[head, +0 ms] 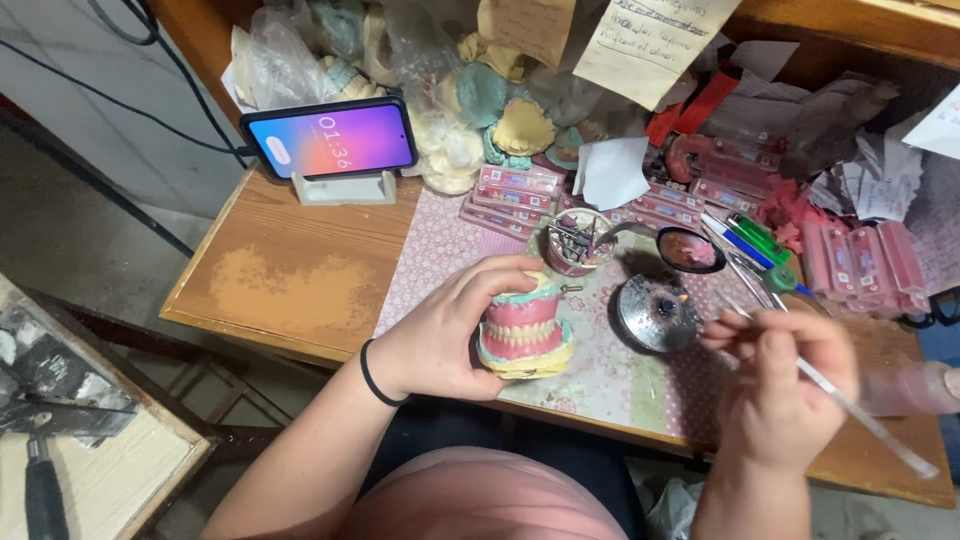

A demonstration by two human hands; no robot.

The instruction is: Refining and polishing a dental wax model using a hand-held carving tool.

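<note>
Left hand (440, 335) clamps the wax denture model (525, 335); right hand (780, 385) pinches a metal wax spatula (860, 415); a slip could gouge the wax.

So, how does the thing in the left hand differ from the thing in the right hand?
The left hand wraps around a bulky denture model, pink gums with rows of teeth; the right hand pinches a thin metal tool in its fingertips. The model is blocky and stands upright over the patterned mat; the tool is long, slim and slanted. Both are lifted above the wooden desk.
</note>
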